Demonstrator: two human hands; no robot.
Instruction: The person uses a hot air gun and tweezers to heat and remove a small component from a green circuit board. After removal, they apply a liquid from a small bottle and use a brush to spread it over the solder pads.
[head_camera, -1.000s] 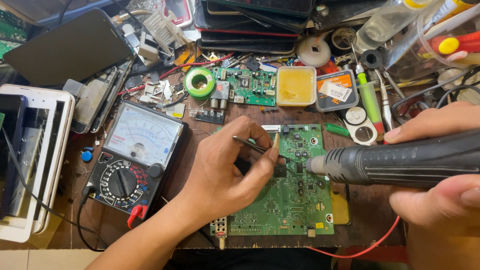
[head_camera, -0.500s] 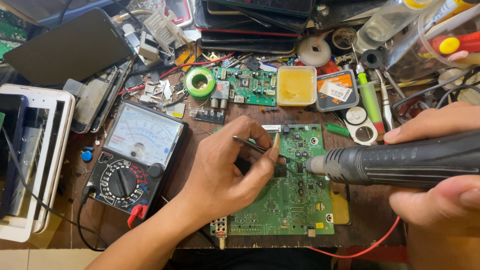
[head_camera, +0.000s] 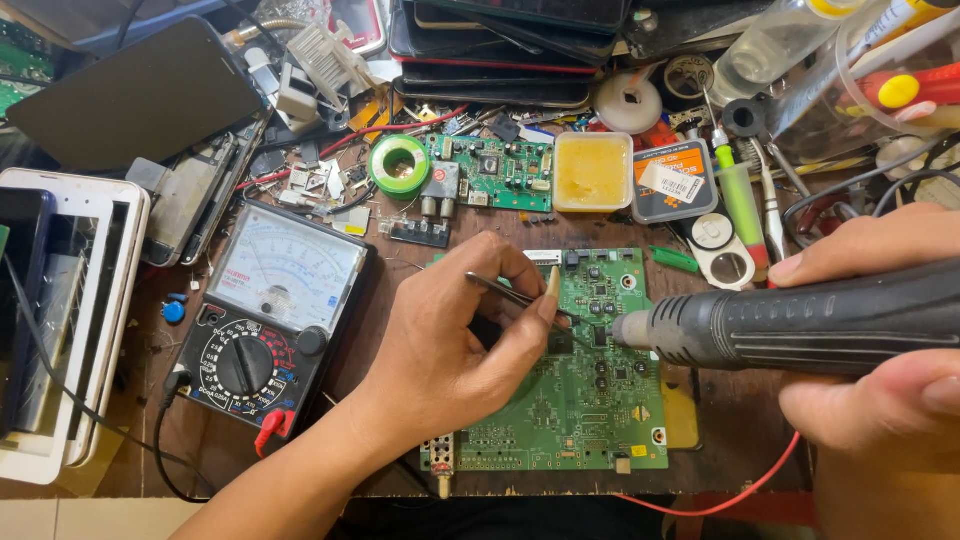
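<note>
L hand pinches tweezers, tips on green circuit board. R hand grips black hot-air handpiece, nozzle just above board centre.

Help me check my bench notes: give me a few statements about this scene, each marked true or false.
1. The left hand holds tweezers over the green board. True.
2. The right hand holds a screwdriver. False: it grips a black hot-air handle, nozzle pointing at the board.
3. The multimeter lies left of the board. True.
4. The solder spool sits on the multimeter. False: it lies on the table beyond it, beside a smaller board.
5. A yellow tub lies beyond the board. True.
</note>
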